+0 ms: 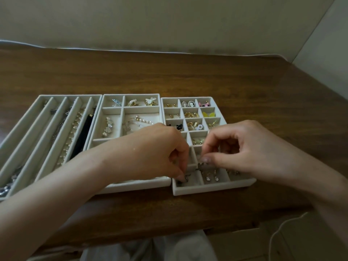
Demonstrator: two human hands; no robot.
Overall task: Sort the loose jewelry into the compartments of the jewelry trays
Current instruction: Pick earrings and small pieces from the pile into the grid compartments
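The left hand [150, 157] pinches a small dark hooked earring [186, 178] in the 7 o'clock corner cell of the white felt grid tray [207, 191]. The right hand [254, 151] pinches a tiny dark piece [202, 165] at the earring's 1 o'clock. This looks like mid-placement; next, the fingers should part low inside each cell.

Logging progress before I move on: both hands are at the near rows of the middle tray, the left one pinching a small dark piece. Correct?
One slip: the head view shows the left hand and right hand over the near rows of the right tray of small compartments, not the middle tray. The left hand does pinch a small dark piece there.
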